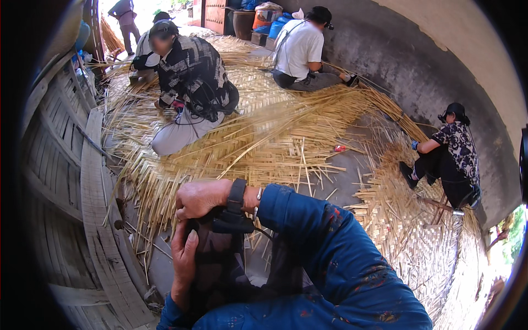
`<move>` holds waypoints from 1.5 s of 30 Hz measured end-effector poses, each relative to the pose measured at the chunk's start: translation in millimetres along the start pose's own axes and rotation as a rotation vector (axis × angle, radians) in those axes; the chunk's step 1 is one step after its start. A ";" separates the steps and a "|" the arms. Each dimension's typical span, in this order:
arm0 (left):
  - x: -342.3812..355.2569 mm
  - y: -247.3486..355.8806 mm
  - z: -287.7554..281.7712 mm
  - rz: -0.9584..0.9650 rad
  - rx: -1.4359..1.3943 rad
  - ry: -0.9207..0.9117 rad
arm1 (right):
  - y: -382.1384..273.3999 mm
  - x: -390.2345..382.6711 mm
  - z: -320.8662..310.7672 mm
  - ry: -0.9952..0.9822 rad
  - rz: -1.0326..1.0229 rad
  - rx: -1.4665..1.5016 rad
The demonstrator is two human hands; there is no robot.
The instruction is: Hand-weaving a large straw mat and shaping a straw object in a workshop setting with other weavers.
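Observation:
My left hand [184,256] is upright at lower centre, its thumb along the edge of a dark, smooth-looking thing [212,250] whose kind I cannot make out. My right hand [201,199] lies just above it, bent over at the wrist with the fingers curled in. Whatever those fingers hold is hidden. A black strap with a small dark device [234,220] and a cable is round my right wrist. Beyond both hands spreads a large woven mat [264,165] of flat straw-coloured strips, with loose strip ends fraying toward me.
A person in a patterned jacket [198,77] crouches on the mat. Another in a white shirt [300,49] sits farther back. A third [459,148] sits low by the right wall [396,66]. Wooden planks [102,220] line the left. Pots and bags [267,19] stand behind.

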State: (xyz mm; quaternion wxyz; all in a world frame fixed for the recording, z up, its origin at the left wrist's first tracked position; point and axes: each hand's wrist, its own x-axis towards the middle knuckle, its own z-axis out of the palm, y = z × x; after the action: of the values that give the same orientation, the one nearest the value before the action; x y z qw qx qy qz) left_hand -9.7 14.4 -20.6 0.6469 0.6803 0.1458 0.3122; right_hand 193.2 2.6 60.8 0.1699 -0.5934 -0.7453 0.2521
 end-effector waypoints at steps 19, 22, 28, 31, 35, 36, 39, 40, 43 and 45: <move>-1.3 6.1 4.0 -0.010 -0.013 0.011 | -4.1 -1.0 -4.0 -0.014 -0.007 0.002; 1.0 4.7 3.8 -0.010 -0.039 0.004 | 0.6 0.3 -1.1 -0.005 -0.013 0.004; 0.5 5.1 3.2 -0.005 -0.017 0.002 | -3.2 -1.4 -2.7 -0.003 -0.009 0.001; 2.5 7.5 5.7 0.006 -0.037 0.002 | -7.4 -3.3 -6.4 -0.016 0.017 -0.019; -1.3 5.8 4.5 -0.036 -0.042 0.017 | -8.2 -3.8 -7.3 -0.027 0.035 0.007; -1.2 5.7 4.8 -0.035 -0.047 0.018 | -8.1 -3.8 -7.1 -0.029 0.039 0.012; 0.7 4.5 4.6 -0.014 -0.051 0.015 | -4.9 -1.5 -3.9 -0.018 0.026 0.019; 1.3 0.8 3.6 0.002 -0.048 0.010 | -3.6 -0.9 -3.4 -0.011 0.019 0.021; 0.1 0.0 2.0 -0.002 -0.032 0.012 | -1.3 -1.6 -2.5 0.002 -0.015 0.011; 0.7 -0.3 2.4 -0.007 -0.029 0.016 | -1.6 -1.9 -3.1 0.000 -0.018 0.010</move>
State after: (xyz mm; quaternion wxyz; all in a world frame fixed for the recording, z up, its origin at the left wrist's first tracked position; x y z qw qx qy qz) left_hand -7.7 12.9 -20.7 0.6567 0.6678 0.1486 0.3174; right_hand 194.1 1.0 64.3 0.1749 -0.5858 -0.7494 0.2542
